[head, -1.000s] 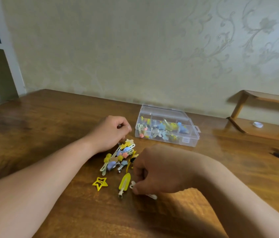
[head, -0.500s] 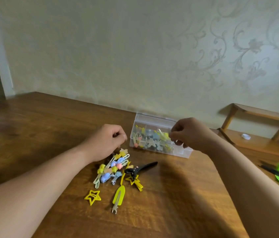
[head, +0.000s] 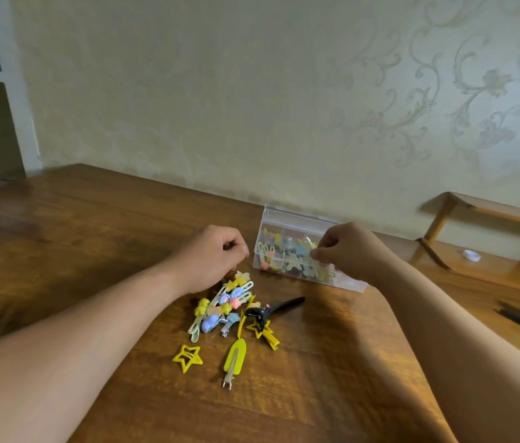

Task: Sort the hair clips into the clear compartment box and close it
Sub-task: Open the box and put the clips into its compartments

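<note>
A wooden table fills the lower frame, with patterned wallpaper behind it and a small wooden rack at the far right. The clear box sits near the wall with its lid up, coloured clips already in its compartments. The left hand rests curled at the top edge of the loose pile of clips, fingers drawn together; whether they pinch anything I cannot tell. The right hand hovers over the right part of the box, thumb and fingertips pressed together (what they hold, if anything, is too small to make out). Just beside the pile lies a black clip. Nearer the camera lie a long yellow clip and a yellow star clip, apart from the pile.
</note>
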Demonstrator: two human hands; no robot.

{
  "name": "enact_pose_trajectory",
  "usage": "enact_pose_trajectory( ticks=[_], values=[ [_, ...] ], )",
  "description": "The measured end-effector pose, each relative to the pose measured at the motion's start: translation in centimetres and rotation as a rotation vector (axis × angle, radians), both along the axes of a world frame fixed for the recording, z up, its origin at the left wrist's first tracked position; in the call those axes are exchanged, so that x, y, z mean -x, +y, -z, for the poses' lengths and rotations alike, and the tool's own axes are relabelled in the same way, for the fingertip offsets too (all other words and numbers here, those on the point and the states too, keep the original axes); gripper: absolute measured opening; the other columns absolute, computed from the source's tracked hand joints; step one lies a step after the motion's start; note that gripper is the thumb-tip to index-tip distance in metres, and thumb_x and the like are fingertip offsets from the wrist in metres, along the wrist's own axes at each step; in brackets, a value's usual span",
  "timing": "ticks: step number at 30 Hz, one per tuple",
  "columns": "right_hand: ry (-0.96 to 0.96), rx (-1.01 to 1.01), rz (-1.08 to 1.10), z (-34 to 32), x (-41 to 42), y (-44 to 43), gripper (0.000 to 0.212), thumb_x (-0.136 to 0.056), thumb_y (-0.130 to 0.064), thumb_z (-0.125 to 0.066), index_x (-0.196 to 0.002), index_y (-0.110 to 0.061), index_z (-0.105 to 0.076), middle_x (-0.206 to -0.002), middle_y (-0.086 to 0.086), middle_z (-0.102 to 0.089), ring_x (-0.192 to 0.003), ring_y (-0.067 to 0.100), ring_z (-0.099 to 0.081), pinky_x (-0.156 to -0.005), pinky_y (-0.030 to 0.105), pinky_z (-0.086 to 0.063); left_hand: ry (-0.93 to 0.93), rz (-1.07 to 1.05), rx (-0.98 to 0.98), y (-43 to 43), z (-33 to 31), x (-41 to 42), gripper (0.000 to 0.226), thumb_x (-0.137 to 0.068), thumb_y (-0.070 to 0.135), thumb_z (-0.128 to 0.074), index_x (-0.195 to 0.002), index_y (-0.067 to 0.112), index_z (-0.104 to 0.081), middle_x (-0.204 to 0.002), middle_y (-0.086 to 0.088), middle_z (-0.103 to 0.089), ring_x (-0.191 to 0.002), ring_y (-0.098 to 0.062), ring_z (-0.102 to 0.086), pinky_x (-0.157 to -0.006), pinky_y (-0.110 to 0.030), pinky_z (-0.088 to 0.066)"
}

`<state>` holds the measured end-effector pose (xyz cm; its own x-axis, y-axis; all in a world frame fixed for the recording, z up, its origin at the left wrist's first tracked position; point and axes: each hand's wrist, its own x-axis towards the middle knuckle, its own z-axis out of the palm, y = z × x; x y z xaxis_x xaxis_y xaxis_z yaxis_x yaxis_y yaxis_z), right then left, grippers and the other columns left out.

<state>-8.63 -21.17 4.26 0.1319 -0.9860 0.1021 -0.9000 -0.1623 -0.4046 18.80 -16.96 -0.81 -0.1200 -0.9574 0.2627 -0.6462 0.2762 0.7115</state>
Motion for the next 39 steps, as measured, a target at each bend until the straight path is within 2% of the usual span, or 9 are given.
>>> enact_pose_trajectory(
  ticks=[5, 10, 14, 17, 21, 27, 31, 35, 39],
  values=[
    [-0.201, 0.229, 0.002, -0.3, -0.5, 3.3, 0.018, -0.099, -0.036, -0.072, -0.089, -0.021, -0.071, -0.076, -0.003, -0.070, -0.059, 0.011, -0.053, -0.056, 0.027, -0.039, -0.023, -0.009, 0.004, 0.2, -0.1, 0.1, 0.020, -0.107, 0.034, -0.058, -0.096, 0.031, -0.075, -0.082, 0.009, -0.073, -0.082, -0.011, -0.069, -0.075, -0.037, -0.057],
    [-0.306, 0.242, -0.226, 0.5, -2.7, 7.3, 0.016, -0.098, -0.036, -0.074, -0.084, -0.030, -0.070, -0.075, -0.007, -0.069, -0.064, 0.002, -0.060, -0.057, 0.017, -0.045, -0.039, -0.013, 0.006, -0.1, 0.1, 0.0, 0.019, -0.107, 0.034, -0.059, -0.099, 0.031, -0.076, -0.091, 0.010, -0.074, -0.088, -0.010, -0.068, -0.080, -0.040, -0.059],
    [-0.207, 0.126, -0.380, 1.6, -3.4, 7.9, 0.011, -0.096, -0.033, -0.074, -0.086, -0.030, -0.072, -0.076, -0.008, -0.069, -0.068, 0.007, -0.058, -0.065, 0.031, -0.048, -0.028, -0.008, -0.003, 0.0, 0.2, -0.2, 0.018, -0.107, 0.032, -0.060, -0.098, 0.032, -0.076, -0.091, 0.013, -0.073, -0.089, -0.007, -0.068, -0.079, -0.034, -0.057],
    [-0.111, -0.023, -0.464, 1.2, -3.1, 8.0, 0.005, -0.096, -0.027, -0.071, -0.095, -0.031, -0.074, -0.072, -0.021, -0.066, -0.064, 0.002, -0.057, -0.058, 0.019, -0.044, 0.000, -0.016, 0.002, 0.0, 0.2, -0.2, 0.018, -0.106, 0.032, -0.061, -0.096, 0.031, -0.077, -0.095, 0.014, -0.074, -0.092, -0.006, -0.067, -0.079, -0.033, -0.055],
    [0.071, -0.142, -0.530, 1.1, -2.7, 8.0, 0.017, -0.097, -0.027, -0.072, -0.110, -0.038, -0.075, -0.067, -0.031, -0.062, -0.066, -0.010, -0.059, -0.060, 0.011, -0.044, -0.002, -0.015, -0.009, 0.2, 0.2, -0.2, 0.019, -0.106, 0.033, -0.061, -0.096, 0.031, -0.076, -0.083, 0.012, -0.073, -0.083, -0.005, -0.067, -0.069, -0.028, -0.047],
    [0.007, -0.061, -0.368, 1.4, -2.6, 7.3, 0.007, -0.097, -0.042, -0.075, -0.101, -0.037, -0.075, -0.081, -0.013, -0.068, -0.075, 0.002, -0.064, -0.061, 0.022, -0.047, -0.015, -0.016, -0.003, 0.2, 0.1, -0.1, 0.019, -0.107, 0.032, -0.060, -0.098, 0.033, -0.076, -0.092, 0.016, -0.073, -0.091, -0.002, -0.066, -0.072, -0.026, -0.047],
    [0.140, -0.012, -0.287, 1.9, -2.9, 7.3, 0.012, -0.099, -0.043, -0.071, -0.107, -0.034, -0.073, -0.089, -0.013, -0.067, -0.080, 0.008, -0.063, -0.066, 0.031, -0.052, -0.027, -0.022, -0.013, 0.3, 0.1, -0.1, 0.018, -0.107, 0.034, -0.059, -0.098, 0.034, -0.075, -0.087, 0.012, -0.074, -0.087, -0.004, -0.068, -0.072, -0.028, -0.049],
    [0.067, -0.015, -0.337, 1.0, -3.5, 8.3, 0.018, -0.097, -0.049, -0.070, -0.095, -0.032, -0.064, -0.086, -0.009, -0.067, -0.075, 0.009, -0.061, -0.063, 0.029, -0.047, -0.037, -0.017, -0.004, 0.3, 0.0, 0.0, 0.018, -0.107, 0.033, -0.059, -0.099, 0.034, -0.075, -0.097, 0.017, -0.073, -0.094, 0.000, -0.065, -0.076, -0.027, -0.049],
    [0.178, -0.221, -0.488, -0.4, -4.6, 10.5, 0.038, -0.085, -0.065, -0.076, -0.098, -0.031, -0.065, -0.089, -0.010, -0.065, -0.078, 0.007, -0.060, -0.066, 0.028, -0.048, -0.006, -0.020, -0.012, 0.3, 0.0, 0.0, 0.019, -0.106, 0.032, -0.060, -0.095, 0.032, -0.075, -0.081, 0.009, -0.074, -0.075, 0.002, -0.067, -0.068, -0.027, -0.047]
  ],
)
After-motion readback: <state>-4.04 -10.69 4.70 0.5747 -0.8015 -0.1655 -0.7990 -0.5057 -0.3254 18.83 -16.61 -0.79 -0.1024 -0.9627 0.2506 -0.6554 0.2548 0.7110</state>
